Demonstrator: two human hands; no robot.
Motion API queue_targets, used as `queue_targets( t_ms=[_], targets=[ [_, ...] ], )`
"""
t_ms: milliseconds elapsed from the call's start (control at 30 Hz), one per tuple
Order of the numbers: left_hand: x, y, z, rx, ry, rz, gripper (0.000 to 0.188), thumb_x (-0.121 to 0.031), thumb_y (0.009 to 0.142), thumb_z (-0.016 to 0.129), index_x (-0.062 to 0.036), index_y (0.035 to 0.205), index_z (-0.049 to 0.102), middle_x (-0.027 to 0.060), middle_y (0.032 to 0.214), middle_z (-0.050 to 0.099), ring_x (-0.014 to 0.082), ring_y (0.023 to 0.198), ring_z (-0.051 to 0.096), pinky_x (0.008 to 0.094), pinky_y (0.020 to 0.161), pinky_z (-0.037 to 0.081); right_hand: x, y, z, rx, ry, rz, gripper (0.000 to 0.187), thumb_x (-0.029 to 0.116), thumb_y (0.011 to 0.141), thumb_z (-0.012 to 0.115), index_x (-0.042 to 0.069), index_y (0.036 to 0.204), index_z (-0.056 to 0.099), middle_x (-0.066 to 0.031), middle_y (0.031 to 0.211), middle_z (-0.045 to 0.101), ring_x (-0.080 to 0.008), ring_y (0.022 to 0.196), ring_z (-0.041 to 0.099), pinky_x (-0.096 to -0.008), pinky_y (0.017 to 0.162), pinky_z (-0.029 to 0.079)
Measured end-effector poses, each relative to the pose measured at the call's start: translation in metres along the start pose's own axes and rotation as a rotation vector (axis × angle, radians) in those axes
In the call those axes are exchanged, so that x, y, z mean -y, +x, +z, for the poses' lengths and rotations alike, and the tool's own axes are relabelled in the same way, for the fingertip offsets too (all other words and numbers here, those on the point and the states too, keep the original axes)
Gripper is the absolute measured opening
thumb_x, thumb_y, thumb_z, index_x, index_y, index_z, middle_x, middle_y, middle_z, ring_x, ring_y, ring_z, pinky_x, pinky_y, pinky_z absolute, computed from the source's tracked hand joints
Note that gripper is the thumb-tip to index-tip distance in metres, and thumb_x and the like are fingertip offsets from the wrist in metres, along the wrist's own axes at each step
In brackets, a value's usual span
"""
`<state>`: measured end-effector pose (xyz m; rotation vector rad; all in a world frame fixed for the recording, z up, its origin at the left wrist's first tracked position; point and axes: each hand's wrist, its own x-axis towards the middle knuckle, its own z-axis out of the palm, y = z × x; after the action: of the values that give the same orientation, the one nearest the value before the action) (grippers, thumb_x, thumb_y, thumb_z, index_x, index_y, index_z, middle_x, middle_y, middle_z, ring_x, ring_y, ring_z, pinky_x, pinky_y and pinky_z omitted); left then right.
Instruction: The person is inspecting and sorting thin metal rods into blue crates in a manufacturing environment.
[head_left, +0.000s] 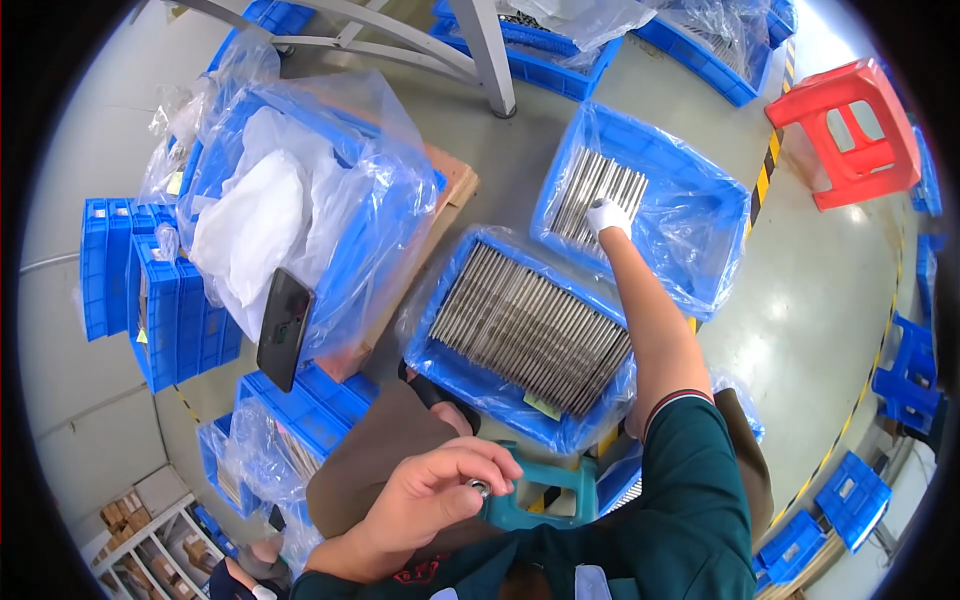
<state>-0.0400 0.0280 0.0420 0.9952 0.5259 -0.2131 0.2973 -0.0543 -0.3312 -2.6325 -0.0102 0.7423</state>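
Across the pale, glossy floor [790,285] stand many blue plastic bins, and the broadest near the person is the sheet-filled bin [372,262] at the left, heaped with white sheets [250,220] under clear plastic, with wood [455,180] showing along its edge. Next in size, just before the person's knees, comes the packed bin [475,388], lined with clear film and filled nearly from end to end with metal rods [530,325] lying side by side. Beyond it and to the right, the part-filled bin [690,225] carries a shorter row of silvery rods [585,200] at its left end, the rest of its lining bare. A red stool [902,130] tips at an angle near the striped floor tape. Smaller again is a dark phone [285,330] in front of the sheet-filled bin. The left hand [440,490], bare and raised near the chest, has its thumb and fingers closed on a small shiny metal piece [480,488], whose length cannot be told. The white-gloved right hand [607,216] is at the shorter row; whether its fingers grip a rod cannot be told.
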Motion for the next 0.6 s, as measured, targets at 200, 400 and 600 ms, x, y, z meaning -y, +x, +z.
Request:
queue_targets(
  t_ms=[200, 400, 600],
  targets=[
    [0.003, -0.005, -0.001, 0.020, 0.229, 0.229, 0.036, -0.036, 0.088, 0.057, -0.0001, 0.085, 0.059, 0.0154, 0.094, 0.058, 0.0202, 0.083, 0.055, 0.0338, 0.079, 0.042, 0.004, -0.044, -0.021, -0.230, 0.084, -0.277, 0.032, 0.032, 0.079, 0.052, 0.012, 0.098, 0.068, -0.0185, 0.097, 0.064, -0.0349, 0.094, 0.061, -0.0393, 0.084, 0.047],
    [-0.002, -0.010, -0.004, -0.020, 0.150, 0.280, 0.033, -0.031, 0.093, 0.050, 0.0011, 0.095, 0.055, 0.0140, 0.098, 0.058, 0.0158, 0.081, 0.056, 0.0281, 0.074, 0.045, 0.018, -0.126, -0.060, -0.077, 0.209, -0.309, 0.031, 0.027, 0.079, 0.047, 0.011, 0.096, 0.068, -0.0162, 0.097, 0.065, -0.0316, 0.095, 0.061, -0.0372, 0.085, 0.046],
    [-0.007, -0.002, -0.009, -0.127, -0.032, 0.376, 0.028, -0.031, 0.092, 0.054, -0.0041, 0.091, 0.061, 0.0051, 0.088, 0.063, 0.0116, 0.076, 0.056, 0.0247, 0.070, 0.044, -0.063, -0.149, -0.004, 0.084, -0.747, -0.828, 0.015, 0.016, 0.071, 0.058, 0.007, 0.077, 0.068, -0.0168, 0.084, 0.066, -0.0321, 0.079, 0.065, -0.0398, 0.067, 0.054]
  ],
)
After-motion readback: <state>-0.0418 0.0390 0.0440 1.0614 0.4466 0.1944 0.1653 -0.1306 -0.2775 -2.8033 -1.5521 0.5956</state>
